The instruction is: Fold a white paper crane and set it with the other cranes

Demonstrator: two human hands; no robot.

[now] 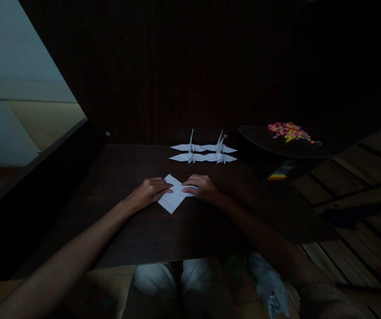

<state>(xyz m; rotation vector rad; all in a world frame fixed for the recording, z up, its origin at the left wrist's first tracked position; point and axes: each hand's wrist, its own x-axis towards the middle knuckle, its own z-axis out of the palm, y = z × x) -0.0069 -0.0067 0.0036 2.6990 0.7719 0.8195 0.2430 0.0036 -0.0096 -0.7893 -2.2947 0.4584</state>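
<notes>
A white sheet of paper (171,204) lies on the dark desk (127,177) right in front of me, its square part turned with one corner towards me and a narrow folded end reaching to the right. My left hand (150,190) rests on its left side, my right hand (205,187) on the narrow end. The two hands are near each other but apart, fingers bent over the paper; I cannot tell whether they pinch it or only press it down.

Just beyond stand four white paper birds (190,157), two behind two, wings spread and close to the back panel (177,79). To their right, a rounded shelf (256,135) carries a loose heap of small colourful bits (288,131), mostly pink and yellow. Below it shows something rainbow-striped (277,177), too dim to make out. A dark side board (34,177) runs along my left. Under the desk's near edge are my knees (153,274), with a plastic bag (270,283) beside them on the right.
</notes>
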